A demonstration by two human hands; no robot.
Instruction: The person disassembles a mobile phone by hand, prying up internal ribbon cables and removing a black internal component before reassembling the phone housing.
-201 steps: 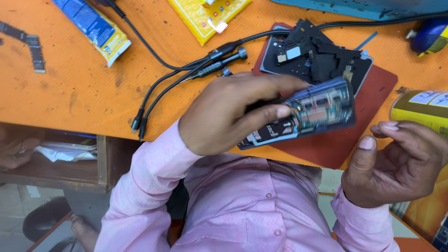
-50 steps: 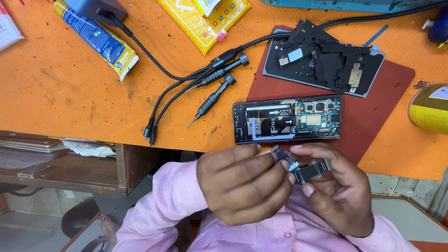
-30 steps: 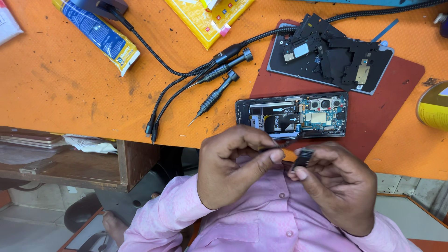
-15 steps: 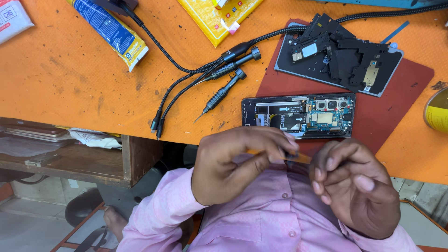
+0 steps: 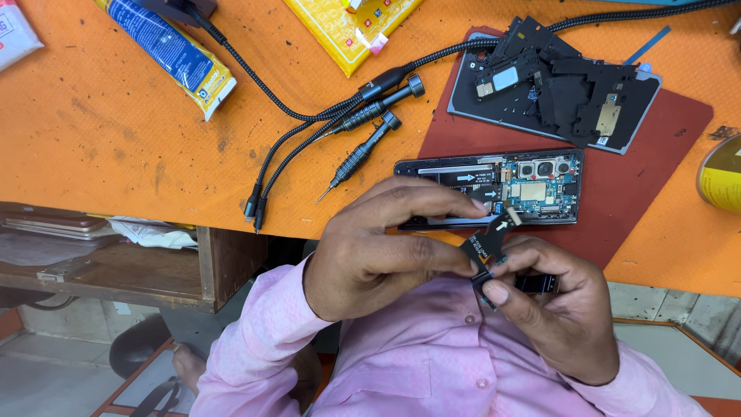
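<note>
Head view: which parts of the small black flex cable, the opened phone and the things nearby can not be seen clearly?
- Small black flex cable: lower end hidden by left hand and right hand fingers.
- Opened black phone: near edge covered by the left hand.
- Round yellow container: cut by the right edge.
- Phone's connectors: too small.
</note>
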